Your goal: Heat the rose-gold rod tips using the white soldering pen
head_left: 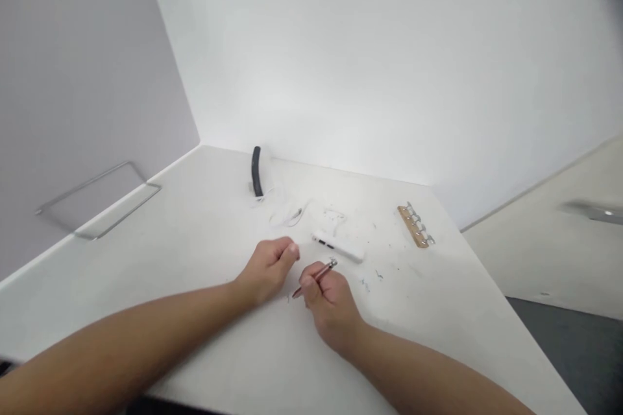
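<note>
My right hand grips a slim red metal pen between thumb and fingers, its silver end pointing up and to the right. My left hand rests beside it on the white desk, fingers curled, with nothing visible in them. Just beyond both hands lies a long white power strip with dark slots. A thin white cable trails near it, and its full course is hard to follow against the white surface.
A black curved object stands at the desk's back corner. Farther right lies a wooden strip with metal hooks. White walls bound the back and left, and a metal wire frame sits on the left wall. The desk's right edge drops toward a dark floor.
</note>
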Available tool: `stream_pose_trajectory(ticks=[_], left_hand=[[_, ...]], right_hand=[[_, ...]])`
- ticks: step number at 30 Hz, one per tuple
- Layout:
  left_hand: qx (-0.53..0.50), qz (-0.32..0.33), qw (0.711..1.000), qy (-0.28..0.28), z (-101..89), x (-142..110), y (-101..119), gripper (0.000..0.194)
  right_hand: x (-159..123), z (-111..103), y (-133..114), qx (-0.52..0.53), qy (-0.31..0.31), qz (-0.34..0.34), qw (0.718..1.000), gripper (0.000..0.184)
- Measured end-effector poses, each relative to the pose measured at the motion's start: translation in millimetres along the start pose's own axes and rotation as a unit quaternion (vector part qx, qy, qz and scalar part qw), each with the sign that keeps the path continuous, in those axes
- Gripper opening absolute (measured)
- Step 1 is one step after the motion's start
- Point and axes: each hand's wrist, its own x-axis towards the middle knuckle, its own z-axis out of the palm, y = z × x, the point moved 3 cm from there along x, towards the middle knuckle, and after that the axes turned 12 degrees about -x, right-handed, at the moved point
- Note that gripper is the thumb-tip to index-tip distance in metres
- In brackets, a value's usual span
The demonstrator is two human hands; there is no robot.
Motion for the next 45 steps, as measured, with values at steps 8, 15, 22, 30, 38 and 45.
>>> stream_pose_trajectory(ticks=[8,15,22,30,38,45], left_hand=[[-0.004,-0.023,0.990,-0.142,8.9,-2,-4,0.038],[0.057,0.019,0.981,-0.183,10.7,-3,-10,0.039],[0.115,0.053,0.974,-0.188,12.6,-1,-13,0.036],[0.099,0.046,0.977,-0.181,15.1,0,-6,0.035],[0.112,0.035,0.974,-0.192,15.7,1,-7,0.032],[0.149,-0.002,0.970,-0.191,15.0,-2,-8,0.032]], right_hand=[[2,-1,-2,0.066,0.046,0.008,0.997,0.024],[3,-1,2,0.081,0.079,0.004,0.994,0.025],[7,-1,9,0.088,0.092,0.009,0.992,0.036],[6,-1,11,0.130,0.075,0.040,0.988,0.033],[2,-3,7,0.132,0.077,0.086,0.985,0.015],[1,-5,1,0.151,0.082,0.076,0.982,0.007]])
